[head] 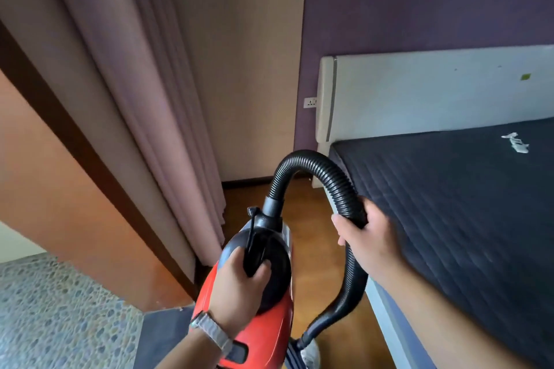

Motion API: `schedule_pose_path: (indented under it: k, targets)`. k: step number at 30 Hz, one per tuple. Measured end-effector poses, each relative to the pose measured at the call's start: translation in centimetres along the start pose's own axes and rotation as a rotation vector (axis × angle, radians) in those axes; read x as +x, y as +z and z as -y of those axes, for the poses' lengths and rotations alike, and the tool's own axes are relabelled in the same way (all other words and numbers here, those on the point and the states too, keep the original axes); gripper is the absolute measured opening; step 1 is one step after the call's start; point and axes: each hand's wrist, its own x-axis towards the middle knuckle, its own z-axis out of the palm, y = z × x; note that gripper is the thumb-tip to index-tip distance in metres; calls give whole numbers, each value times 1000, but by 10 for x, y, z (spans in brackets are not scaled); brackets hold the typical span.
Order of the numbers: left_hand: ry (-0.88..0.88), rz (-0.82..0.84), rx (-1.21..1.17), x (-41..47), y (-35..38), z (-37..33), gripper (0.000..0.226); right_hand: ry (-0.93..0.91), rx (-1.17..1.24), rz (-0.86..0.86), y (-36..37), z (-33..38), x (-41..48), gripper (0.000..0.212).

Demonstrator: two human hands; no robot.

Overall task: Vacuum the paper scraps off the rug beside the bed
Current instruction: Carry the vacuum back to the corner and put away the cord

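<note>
The left hand [239, 275] is nearest to the camera, with a watch [211, 331] on its wrist. It is closed around the black handle on top of the red vacuum [263, 323] and carries the body in the air. The right hand [367, 231] is a little farther forward, closed around the ribbed black hose [314, 168]. The hose goes up from the vacuum's front, makes an arch, passes through the right hand and hangs down along the side of the bed [449, 204].

Its lower end reaches a dark fitting near the bottom edge, where something pale and a striped part show; I cannot tell what they are. The rug and its scraps cannot be made out here. Only brown wooden floor [305, 219] shows between the bed and the curtain [144, 99]. One crumpled white scrap [516, 144] lies on the dark mattress, well apart from both hands, to the right and forward.

In my judgement the cleaning has not begun. The working end of the hose points down, below the right hand, so this hand is the one to steer it to the floor beside the bed, while the left hand only carries the weight.
</note>
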Motion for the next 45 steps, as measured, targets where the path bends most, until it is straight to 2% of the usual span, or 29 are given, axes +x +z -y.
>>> schedule_pose_path:
  k: [8, 12, 22, 27, 30, 40, 45]
  targets:
    - [-98, -86, 49, 133, 41, -32, 26, 70, 175, 171, 25, -15, 163, 12]
    - [-142, -96, 40, 191, 51, -39, 23, 133, 174, 248, 42, -24, 230, 17]
    - [-158, -26, 40, 356, 84, -16, 15, 183, 91, 166, 104, -54, 378, 13]
    - [-207, 75, -9, 435, 99, -3, 31, 230, 50, 156, 130, -60, 445, 9]
    - [-216, 135, 4, 475, 107, -3, 28, 275, 40, 138, 142, -63, 479, 9]
    - [-262, 137, 38, 555, 144, -6, 15, 302, 75, 165, 165, -98, 564, 9]
    - [-315, 92, 58, 576, 173, -5, 13, 327, 162, 239, 174, -131, 604, 14]
